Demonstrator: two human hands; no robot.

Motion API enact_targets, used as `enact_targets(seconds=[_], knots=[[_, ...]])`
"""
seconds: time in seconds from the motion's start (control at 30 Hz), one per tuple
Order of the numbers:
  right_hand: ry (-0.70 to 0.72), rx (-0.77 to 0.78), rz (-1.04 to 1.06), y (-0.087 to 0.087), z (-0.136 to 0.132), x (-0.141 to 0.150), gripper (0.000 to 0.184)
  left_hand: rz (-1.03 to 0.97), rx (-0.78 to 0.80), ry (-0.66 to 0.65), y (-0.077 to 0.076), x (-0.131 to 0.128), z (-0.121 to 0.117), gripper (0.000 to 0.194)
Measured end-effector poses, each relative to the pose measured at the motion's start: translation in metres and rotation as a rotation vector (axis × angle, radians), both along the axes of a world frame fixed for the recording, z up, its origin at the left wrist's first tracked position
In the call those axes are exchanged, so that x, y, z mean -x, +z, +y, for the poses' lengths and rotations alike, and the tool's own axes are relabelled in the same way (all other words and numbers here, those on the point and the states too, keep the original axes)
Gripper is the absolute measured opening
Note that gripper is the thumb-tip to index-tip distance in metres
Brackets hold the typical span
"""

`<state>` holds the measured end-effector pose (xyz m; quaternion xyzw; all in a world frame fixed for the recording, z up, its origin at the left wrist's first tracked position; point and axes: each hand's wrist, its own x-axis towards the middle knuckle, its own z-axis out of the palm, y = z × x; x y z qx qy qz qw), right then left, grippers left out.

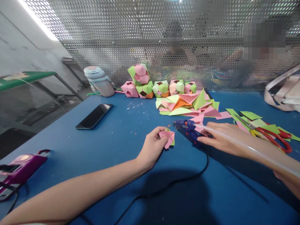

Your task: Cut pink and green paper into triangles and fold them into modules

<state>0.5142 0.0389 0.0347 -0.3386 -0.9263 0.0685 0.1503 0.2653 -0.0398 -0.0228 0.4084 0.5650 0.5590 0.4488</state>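
My left hand (153, 145) is closed on a small folded paper piece (167, 137), pink in front with green showing behind, pinched between thumb and fingers. A blue hot glue gun (187, 123) stands to the right of it, its nozzle pointing left toward the paper. My right hand (217, 137) is beside the gun's handle, thumb and fingers apart. Whether its thumb touches the handle I cannot tell. A long clear glue stick (225, 136) sticks out of the gun's back and crosses in front of this hand. Pink paper pieces (199, 120) lie just beyond the gun.
Folded paper balls (160, 89) line the back beside a pile of paper pieces (187, 104). Red-handled scissors (269, 134) lie at right on green strips. At left are a phone (95, 117), a bottle (99, 81) and a purple device (23, 167). A black cord (161, 189) crosses the front.
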Motion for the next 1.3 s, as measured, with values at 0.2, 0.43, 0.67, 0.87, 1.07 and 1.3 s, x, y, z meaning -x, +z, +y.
enact_targets(seconds=[0.2,0.43,0.67,0.87,1.07,1.3], knots=[[-0.067,0.146,0.192,-0.022,0.0,0.039,0.03,0.017,0.018,-0.025,0.004,-0.002,0.0,0.022],[-0.058,0.338,0.42,-0.037,0.001,0.052,0.025,0.04,0.002,-0.062,0.004,-0.003,0.0,0.016],[0.025,0.446,0.561,-0.05,0.006,0.056,0.029,0.057,0.008,-0.056,0.01,-0.007,0.0,0.026],[0.017,0.487,0.596,-0.047,0.004,0.057,0.032,0.087,-0.001,-0.044,0.013,-0.009,0.0,0.025],[0.043,0.38,0.549,-0.036,-0.013,0.045,0.032,0.196,-0.067,0.03,0.018,0.003,0.01,0.021],[-0.054,0.266,0.45,-0.039,-0.026,0.041,0.014,0.262,-0.052,0.041,0.016,0.012,0.017,0.019]])
